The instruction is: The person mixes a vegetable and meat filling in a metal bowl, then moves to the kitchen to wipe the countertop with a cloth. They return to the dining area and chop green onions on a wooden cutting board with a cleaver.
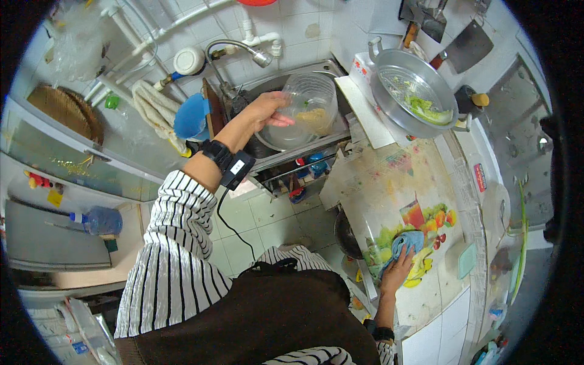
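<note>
My left hand (272,111) is over the sink (332,68), with its fingers at the side of a clear ribbed plastic tub (315,89). The tub is tilted, and a yellowish wet clump (312,119) shows through it. Beneath it a round metal basin (276,138) sits in the sink, partly hidden. On the counter to my right, my right hand (399,269) rests on a bunched blue cloth (407,242). That cloth lies on a countertop cover (388,182) printed with fruit; its lower part is hidden under my fingers.
A large aluminium steamer pot (413,82) with leafy greens stands right of the sink. Behind it are a dark bottle (470,100) and a hanging cleaver (470,45). The flexible faucet (242,45) arches over the sink. A pale green-lidded box (465,260) stands at the counter's right.
</note>
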{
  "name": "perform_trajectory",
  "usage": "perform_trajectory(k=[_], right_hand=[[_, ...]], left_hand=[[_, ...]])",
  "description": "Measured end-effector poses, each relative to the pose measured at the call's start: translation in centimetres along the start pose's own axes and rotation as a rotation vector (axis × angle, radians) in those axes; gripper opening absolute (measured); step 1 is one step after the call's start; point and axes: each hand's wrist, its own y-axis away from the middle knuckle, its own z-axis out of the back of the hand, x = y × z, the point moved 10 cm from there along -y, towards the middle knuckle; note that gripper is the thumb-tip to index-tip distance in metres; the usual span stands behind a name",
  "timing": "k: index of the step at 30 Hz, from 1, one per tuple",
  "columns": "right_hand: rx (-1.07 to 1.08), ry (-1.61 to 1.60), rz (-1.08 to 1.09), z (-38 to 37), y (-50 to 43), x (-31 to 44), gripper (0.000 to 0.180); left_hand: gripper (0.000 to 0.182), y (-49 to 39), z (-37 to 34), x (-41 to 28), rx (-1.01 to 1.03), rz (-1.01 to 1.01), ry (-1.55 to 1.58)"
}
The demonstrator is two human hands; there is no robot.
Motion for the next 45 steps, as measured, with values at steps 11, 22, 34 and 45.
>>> perform_trajectory(k=[11, 22, 34, 45], right_hand=[[0.005, 0.042, -0.078, -0.3, 1.4, 0.3, 0.065], [0.012, 0.035, -0.151, -1.3, 1.4, 0.0, 0.061], [0.005, 0.018, -0.170, -0.8, 1.7, 1.5, 0.064], [-0.069, -0.059, -0.090, -1.1, 1.3, 3.9, 0.062]], left_hand=[[0.033, -8.9, -5.3, -2.2, 0.110, -0.075, -0.406], [0.024, -9.7, -13.2, -2.6, 0.287, -0.159, -0.550], [0.056, -7.7, -16.7, -1.2, 0.181, -0.286, -0.578], [0.058, -6.0, -16.1, 2.6, 0.383, 0.051, -0.601]])
